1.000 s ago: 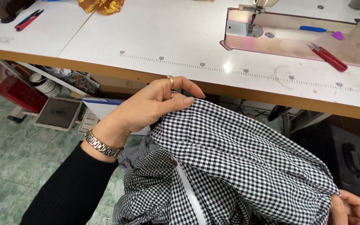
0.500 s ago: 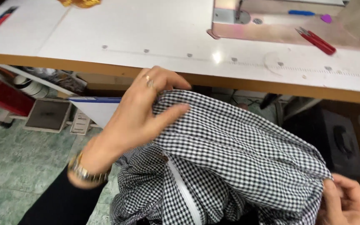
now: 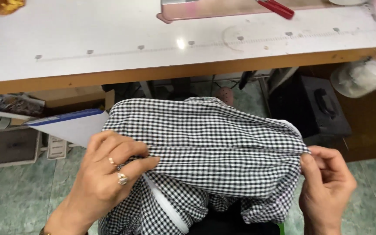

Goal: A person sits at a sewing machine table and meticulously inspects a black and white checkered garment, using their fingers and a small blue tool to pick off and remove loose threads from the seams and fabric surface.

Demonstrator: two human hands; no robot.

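A black-and-white checked garment [image 3: 209, 143] is stretched across my lap below the table edge. My left hand [image 3: 105, 174], with rings on two fingers, pinches the cloth at its left end. At the right end, my right hand [image 3: 325, 187] grips a fold between thumb and fingers. A white strip of lining [image 3: 166, 209] shows under the cloth near my left hand. The fabric hangs in folds between both hands.
A white sewing table [image 3: 109, 48] with a wooden front edge runs across the top. Red-handled snips [image 3: 277, 8] lie by the machine base [image 3: 205, 9]. Boxes and a blue-edged board [image 3: 66, 124] sit under the table at left, a black motor box [image 3: 323, 109] at right. Green tiled floor below.
The view has swung right and closer. My left hand slid down from the cloth's top edge to pinch its left end, and the garment is now pulled wider between both hands.
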